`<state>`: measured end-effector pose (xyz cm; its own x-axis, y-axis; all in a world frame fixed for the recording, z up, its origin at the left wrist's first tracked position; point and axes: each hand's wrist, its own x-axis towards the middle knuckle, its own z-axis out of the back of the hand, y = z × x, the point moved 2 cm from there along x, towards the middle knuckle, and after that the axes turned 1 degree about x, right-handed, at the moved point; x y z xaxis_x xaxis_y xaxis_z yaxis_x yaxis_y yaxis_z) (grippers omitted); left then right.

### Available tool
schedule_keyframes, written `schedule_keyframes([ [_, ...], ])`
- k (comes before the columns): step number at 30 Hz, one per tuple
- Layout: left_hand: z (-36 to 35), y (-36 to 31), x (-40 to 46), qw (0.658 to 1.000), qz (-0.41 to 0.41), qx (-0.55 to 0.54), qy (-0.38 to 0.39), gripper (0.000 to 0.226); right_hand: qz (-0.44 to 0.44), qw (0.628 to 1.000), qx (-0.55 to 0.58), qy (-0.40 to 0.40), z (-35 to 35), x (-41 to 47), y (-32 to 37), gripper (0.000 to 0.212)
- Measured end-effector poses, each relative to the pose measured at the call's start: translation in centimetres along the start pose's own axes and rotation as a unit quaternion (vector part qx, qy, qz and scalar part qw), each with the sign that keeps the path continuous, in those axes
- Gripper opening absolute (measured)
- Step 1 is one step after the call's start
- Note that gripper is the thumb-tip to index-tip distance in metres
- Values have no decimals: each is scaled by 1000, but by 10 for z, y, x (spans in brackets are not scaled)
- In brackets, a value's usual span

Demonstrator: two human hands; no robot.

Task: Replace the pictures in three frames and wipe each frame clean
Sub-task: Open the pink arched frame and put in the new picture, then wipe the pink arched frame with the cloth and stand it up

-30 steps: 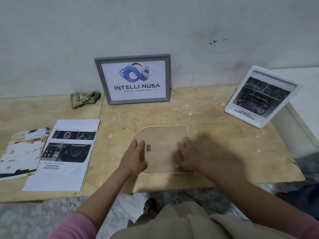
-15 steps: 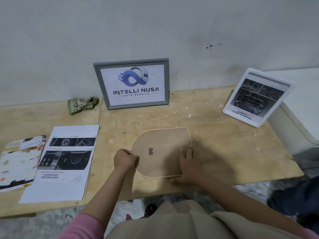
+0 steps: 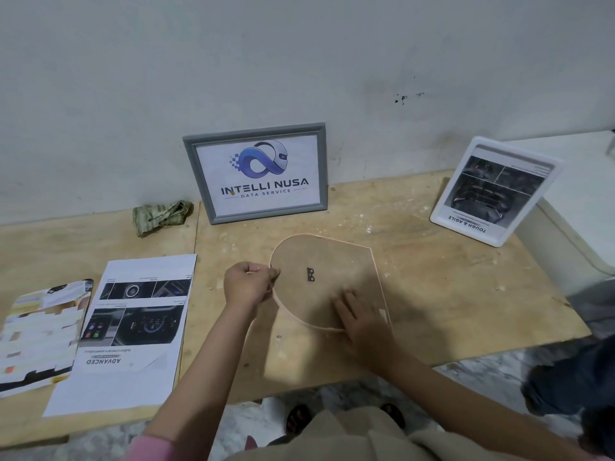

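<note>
An arch-shaped frame (image 3: 319, 261) lies face down on the plywood table (image 3: 432, 294), its brown backing board and small metal hanger up. My left hand (image 3: 248, 284) pinches the curved left edge of the frame. My right hand (image 3: 362, 314) presses flat on the backing near the lower right corner. A grey frame (image 3: 256, 173) with a logo picture leans on the wall behind. A white frame (image 3: 496, 191) with a car picture leans at the right. Printed pictures (image 3: 133, 321) lie at the left.
A crumpled green cloth (image 3: 161, 215) lies by the wall, left of the grey frame. A colourful brochure (image 3: 40, 334) sits at the far left edge. A white ledge (image 3: 579, 207) stands at the right. The table's front edge is close to my body.
The arch frame has turned counter-clockwise on the table. My left hand went from lying flat on the backing to pinching its curved edge. My right hand slid further onto the backing.
</note>
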<state>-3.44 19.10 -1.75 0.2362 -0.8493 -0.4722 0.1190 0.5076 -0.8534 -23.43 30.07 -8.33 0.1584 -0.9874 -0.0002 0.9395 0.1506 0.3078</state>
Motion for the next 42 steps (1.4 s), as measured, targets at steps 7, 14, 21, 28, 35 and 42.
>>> schedule_keyframes([
  [7,2,-37,5,996,-45,-55,52,21,58,974,117,-185,56,27,7,47],
  [14,6,-33,17,988,-28,-102,111,40,-131,871,424,-210,136,59,5,21],
  [21,8,-45,16,981,-41,0,189,50,-193,748,617,-151,126,82,-10,44],
  [28,11,-31,11,984,-75,-7,159,30,-264,701,660,-58,96,95,-23,53],
  [35,37,-15,1,992,-60,-91,66,34,-241,748,618,23,94,124,0,43],
  [42,90,10,-6,982,-48,-152,-100,32,-167,797,578,54,79,176,56,32],
])
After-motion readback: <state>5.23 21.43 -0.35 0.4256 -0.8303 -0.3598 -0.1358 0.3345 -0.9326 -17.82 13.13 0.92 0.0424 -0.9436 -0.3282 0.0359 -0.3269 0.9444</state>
